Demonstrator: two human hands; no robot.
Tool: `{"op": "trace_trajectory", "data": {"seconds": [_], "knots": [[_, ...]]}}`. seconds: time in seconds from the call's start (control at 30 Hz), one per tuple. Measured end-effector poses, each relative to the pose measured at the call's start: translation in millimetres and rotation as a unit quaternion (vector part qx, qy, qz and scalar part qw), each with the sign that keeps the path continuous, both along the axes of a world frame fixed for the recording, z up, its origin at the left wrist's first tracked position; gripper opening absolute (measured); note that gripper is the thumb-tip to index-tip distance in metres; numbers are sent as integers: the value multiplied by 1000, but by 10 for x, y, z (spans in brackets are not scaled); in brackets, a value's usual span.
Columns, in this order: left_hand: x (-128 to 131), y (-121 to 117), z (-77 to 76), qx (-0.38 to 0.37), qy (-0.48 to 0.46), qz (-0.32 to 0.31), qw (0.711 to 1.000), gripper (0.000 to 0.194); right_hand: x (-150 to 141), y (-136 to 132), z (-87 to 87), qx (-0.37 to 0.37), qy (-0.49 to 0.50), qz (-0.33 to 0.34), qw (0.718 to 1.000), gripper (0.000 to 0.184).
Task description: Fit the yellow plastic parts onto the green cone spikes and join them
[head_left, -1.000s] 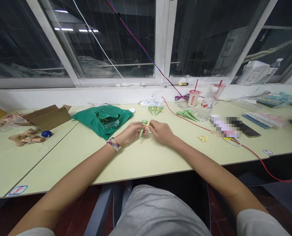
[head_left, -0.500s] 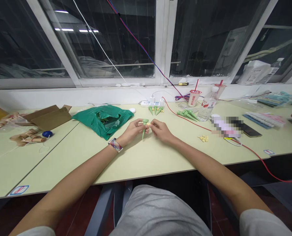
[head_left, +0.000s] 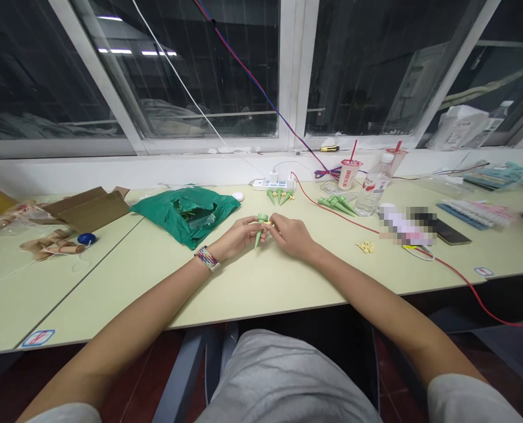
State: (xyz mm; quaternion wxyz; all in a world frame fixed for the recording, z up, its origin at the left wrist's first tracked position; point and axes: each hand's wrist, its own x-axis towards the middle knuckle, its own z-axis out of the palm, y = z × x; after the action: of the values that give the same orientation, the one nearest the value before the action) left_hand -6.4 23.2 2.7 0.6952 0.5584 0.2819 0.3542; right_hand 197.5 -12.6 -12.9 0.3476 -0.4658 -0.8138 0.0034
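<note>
— Cardboard box (head_left: pixel 87 210) well left of the green plastic spike (head_left: pixel 257 238), right?
— Yes, and a green plastic bag (head_left: pixel 186 216) lies nearer that spike, on the counter (head_left: pixel 89 294).
— And in the middle?
— Left hand (head_left: pixel 239 232) grips the spike, fingers closed around its upper end; right hand (head_left: pixel 291 236) pinches a small yellow piece (head_left: pixel 265 224) at its top.
— Farther right?
— More green spikes (head_left: pixel 335 205) lie on the counter, then loose yellow pieces (head_left: pixel 365 247).
</note>
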Motion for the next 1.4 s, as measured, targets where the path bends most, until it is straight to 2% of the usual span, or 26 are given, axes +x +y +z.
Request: {"op": "trace_trajectory", "data": {"seconds": [0.13, 0.2, 0.27, 0.43, 0.5, 0.6, 0.67, 0.7, 0.87, 0.93, 1.03, 1.17, 1.23, 1.4], "knots": [[-18, 57, 14, -122, -3, -27, 992, 10, 45, 7, 55, 74, -121, -3, 990, 36], [-12, 50, 18, -140, -4, -24, 990, 10, 48, 9, 65, 78, -129, -3, 989, 36], [1, 21, 18, -106, -11, -18, 994, 14, 41, 0, 63, 55, -100, -8, 993, 34], [50, -70, 19, 84, -3, 36, 996, 38, 2, -1, 19, -47, 81, 23, 995, 30], [67, -90, 30, 139, 19, 63, 988, 44, -27, 16, -12, -106, 181, 50, 976, 31], [71, -102, 45, 183, 46, 80, 979, 46, -76, 39, -60, -196, 298, 97, 929, 34], [60, -96, 43, 191, 56, 81, 977, 46, -95, 46, -81, -229, 330, 111, 909, 35], [51, -88, 36, 187, 58, 79, 977, 46, -97, 47, -86, -234, 330, 111, 908, 35], [4, -4, -26, 112, 30, 58, 992, 41, -53, 48, -60, -180, 264, 87, 944, 31], [-5, 28, -41, 92, 5, 57, 994, 37, -37, 57, -49, -173, 272, 82, 943, 29], [-9, 50, -40, 92, -11, 79, 993, 30, -36, 88, -56, -191, 322, 90, 923, 29], [-11, 39, -25, 125, 17, 118, 985, 29, -59, 141, -81, -233, 414, 110, 873, 31], [-15, 30, -19, 138, 34, 120, 983, 30, -64, 159, -83, -239, 440, 116, 858, 33], [-36, 31, -5, 156, 56, 82, 983, 31, -45, 149, -60, -221, 421, 123, 871, 29]]}}
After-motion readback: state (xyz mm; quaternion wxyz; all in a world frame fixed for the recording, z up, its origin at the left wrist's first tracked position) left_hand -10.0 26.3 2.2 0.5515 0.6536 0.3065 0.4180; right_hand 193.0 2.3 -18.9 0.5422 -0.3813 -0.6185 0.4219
